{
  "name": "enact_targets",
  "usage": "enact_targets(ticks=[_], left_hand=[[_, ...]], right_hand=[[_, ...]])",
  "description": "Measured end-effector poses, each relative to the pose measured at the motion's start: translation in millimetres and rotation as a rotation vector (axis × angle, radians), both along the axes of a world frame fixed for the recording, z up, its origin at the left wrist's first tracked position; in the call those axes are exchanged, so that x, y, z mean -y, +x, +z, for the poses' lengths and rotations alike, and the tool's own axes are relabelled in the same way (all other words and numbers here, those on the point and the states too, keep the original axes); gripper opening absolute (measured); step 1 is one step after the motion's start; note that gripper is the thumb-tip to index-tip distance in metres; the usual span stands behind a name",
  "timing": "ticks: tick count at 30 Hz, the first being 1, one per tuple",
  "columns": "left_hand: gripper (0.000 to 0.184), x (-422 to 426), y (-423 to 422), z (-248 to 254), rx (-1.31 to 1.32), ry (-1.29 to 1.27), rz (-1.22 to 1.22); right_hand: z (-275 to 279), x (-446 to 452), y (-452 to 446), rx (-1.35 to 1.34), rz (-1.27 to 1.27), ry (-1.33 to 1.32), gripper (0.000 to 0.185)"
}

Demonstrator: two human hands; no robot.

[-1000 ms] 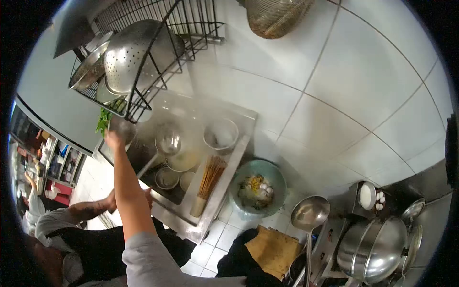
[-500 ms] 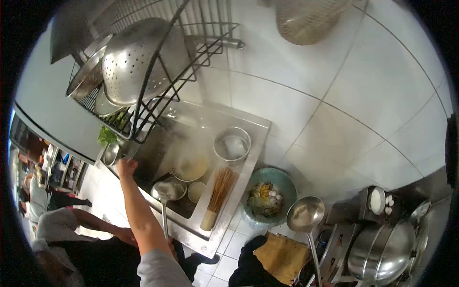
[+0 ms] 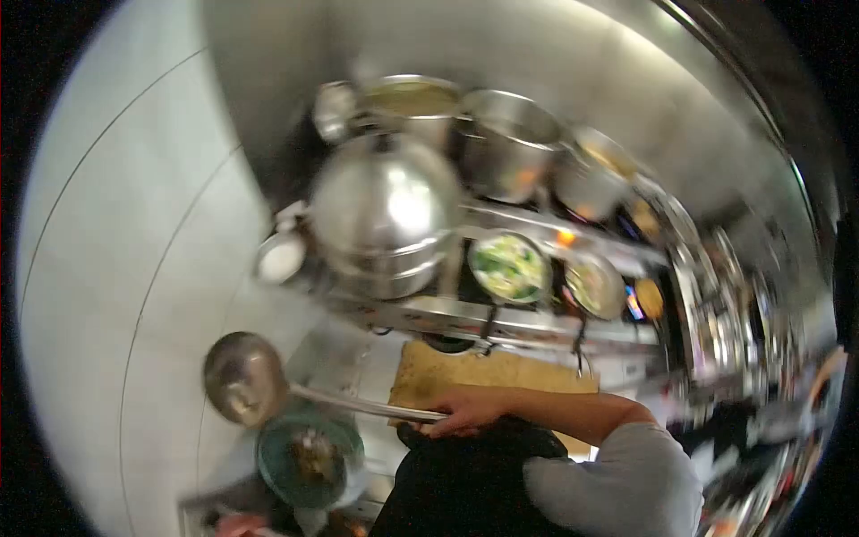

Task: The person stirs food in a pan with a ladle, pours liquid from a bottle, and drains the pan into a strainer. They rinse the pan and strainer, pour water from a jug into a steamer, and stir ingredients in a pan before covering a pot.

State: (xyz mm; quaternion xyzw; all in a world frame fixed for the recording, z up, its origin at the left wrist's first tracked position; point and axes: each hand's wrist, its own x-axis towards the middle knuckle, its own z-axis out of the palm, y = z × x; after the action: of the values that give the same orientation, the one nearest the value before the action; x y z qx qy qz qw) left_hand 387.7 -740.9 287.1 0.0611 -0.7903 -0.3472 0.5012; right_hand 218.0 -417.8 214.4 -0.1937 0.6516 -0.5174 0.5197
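Large round-bowled steel ladle (image 3: 243,378) held near basin's edge; right hand (image 3: 458,410) gripping long handle. Left hand: state cannot be told. Teal round basin (image 3: 300,422) just below ladle bowl in view (contact unclear). Yellow-brown flat board (image 3: 479,362) beyond right hand. Farther out, steel stove (image 3: 429,315) carries shiny domed steel pot (image 3: 385,210), blurred.

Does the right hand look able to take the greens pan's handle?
Probably not: the right hand is closed on the ladle, though the pan handle points its way and looks unobstructed.
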Motion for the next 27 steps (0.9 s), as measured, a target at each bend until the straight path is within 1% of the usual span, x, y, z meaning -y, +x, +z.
enact_targets(ticks=[1,2,4,6,7,9,10,11,12,13,14,15,16,17,18,19,20,21,22,23,25,26,27], left_hand=[[0.04,-12.3,-12.5,-20.2,0.238,0.238,-0.323],[0.03,-12.2,-36.6,-51.1,0.65,0.3,-0.349],[0.038,-59.8,-85.0,-43.9,0.977,-0.081,-0.672],[0.044,-98.8,-115.4,-55.4,1.364,-0.193,-0.833],[0.044,-112.1,-127.4,-68.8,1.374,-0.228,-0.857],[0.043,-137.9,-152.6,-103.3,1.361,-0.478,-0.999],[0.044,-145.3,-167.3,-129.8,1.422,-0.521,-1.053],[0.044,-154.5,-181.2,-155.3,1.483,-0.56,-1.1],[0.044,-169.5,-190.8,-176.3,1.485,-0.576,-1.104],[0.044,-183.8,-200.4,-195.5,1.449,-0.638,-1.057],[0.044,-196.1,-209.4,-210.8,1.412,-0.7,-1.01],[0.044,-210.6,-219.1,-223.6,1.408,-0.715,-1.013],[0.045,-223.6,-228.0,-239.0,1.361,-0.673,-0.992],[0.045,-233.1,-232.5,-245.6,1.324,-0.629,-0.966],[0.045,-247.5,-238.7,-242.5,1.331,-0.631,-0.963],[0.045,-261.5,-246.2,-240.1,1.357,-0.547,-0.952],[0.045,-268.7,-248.9,-238.0,1.384,-0.463,-0.937],[0.045,-269.4,-250.9,-244.2,1.396,-0.464,-0.934],[0.045,-268.8,-256.1,-253.8,1.343,-0.522,-0.936],[0.045,-266.9,-260.0,-259.3,1.29,-0.582,-0.941],[0.046,-263.0,-264.6,-258.8,1.327,-0.591,-0.953],[0.046,-263.2,-268.3,-258.0,1.355,-0.595,-0.969],[0.046,-261.3,-271.3,-256.1,1.348,-0.6,-0.985]], right_hand=[[-2.3,-13.0,4.0,0.032,-0.079,-0.086,0.032],[-12.4,-20.5,8.1,0.071,-0.144,-0.17,0.027],[-3.4,-56.7,19.0,0.066,-0.293,-0.255,0.027],[10.3,-84.6,27.7,0.04,-0.455,-0.337,0.031],[5.7,-99.1,33.2,0.041,-0.493,-0.35,0.031],[-3.4,-125.1,41.5,-0.073,-0.775,-0.507,0.036],[7.2,-141.0,47.2,-0.061,-0.892,-0.503,0.04],[15.9,-158.0,51.6,-0.024,-1.004,-0.46,0.044],[9.1,-174.8,54.2,-0.097,-1.095,-0.322,0.045],[-2.8,-190.6,54.5,-0.167,-1.179,-0.179,0.046],[-14.6,-203.5,54.9,-0.162,-1.192,-0.187,0.046],[-27.2,-216.3,52.8,-0.432,-1.252,0.047,0.048],[-42.1,-227.7,48.1,-0.705,-1.285,0.292,0.05],[-57.8,-238.5,43.2,-0.701,-1.289,0.287,0.05],[-75.0,-248.3,39.3,-0.713,-1.262,0.43,0.05],[-93.4,-254.2,37.2,-0.713,-1.229,0.572,0.05],[-112.9,-256.8,34.0,-0.694,-1.226,0.569,0.05],[-130.3,-258.1,27.4,-0.687,-1.22,0.643,0.048],[-146.7,-258.0,21.3,-0.682,-1.214,0.717,0.047],[-157.2,-254.5,16.9,-0.674,-1.217,0.716,0.047],[-175.5,-244.1,11.7,-0.61,-1.226,0.782,0.037],[-176.6,-240.7,6.9,-0.627,-1.205,0.791,0.041],[-176.3,-239.0,6.4,-0.626,-1.217,0.802,0.041]])
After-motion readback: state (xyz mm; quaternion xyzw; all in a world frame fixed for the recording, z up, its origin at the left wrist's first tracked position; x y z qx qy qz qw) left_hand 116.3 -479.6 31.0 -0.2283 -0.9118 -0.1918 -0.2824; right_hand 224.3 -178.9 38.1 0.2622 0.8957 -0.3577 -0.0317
